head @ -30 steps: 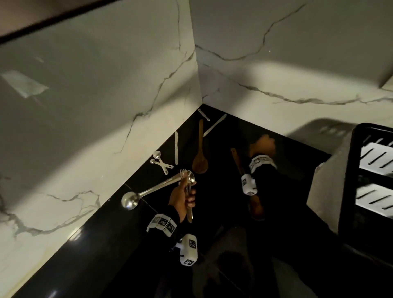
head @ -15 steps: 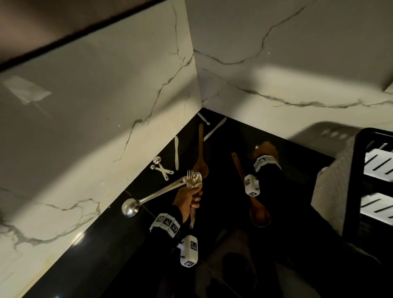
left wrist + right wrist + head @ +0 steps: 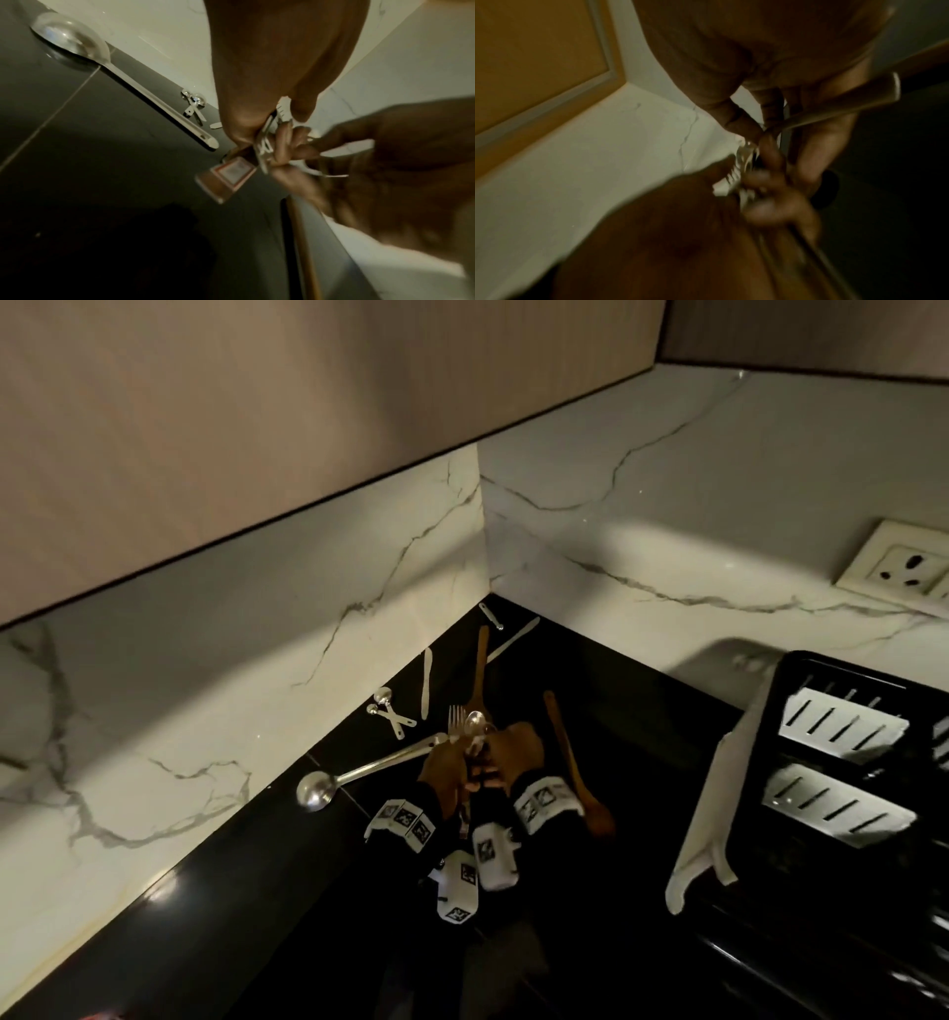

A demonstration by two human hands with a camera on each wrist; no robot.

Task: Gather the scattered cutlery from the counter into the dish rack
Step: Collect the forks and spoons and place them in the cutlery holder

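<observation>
Over the black counter (image 3: 246, 906), my two hands meet around a bundle of cutlery. My left hand (image 3: 454, 770) grips it: a metal fork (image 3: 454, 719), a spoon (image 3: 475, 724) and a brown handle with a label (image 3: 226, 178). My right hand (image 3: 506, 752) pinches a metal spoon handle (image 3: 834, 105) against the bundle. A steel ladle (image 3: 316, 791) lies on the counter just left of my hands. A wooden spoon (image 3: 575, 762) lies to their right and another (image 3: 480, 667) behind them. The black dish rack (image 3: 847, 670) stands at the right.
Two small measuring spoons (image 3: 390, 711), a white knife (image 3: 426, 683) and two more pale utensils (image 3: 513, 639) lie toward the marble corner. A white cloth (image 3: 719, 803) hangs on the rack's left side. A wall socket (image 3: 898, 567) sits above the rack.
My right hand has come back from the far counter to my left hand and now touches the bundle. The camera has tilted up, showing more wall and the socket.
</observation>
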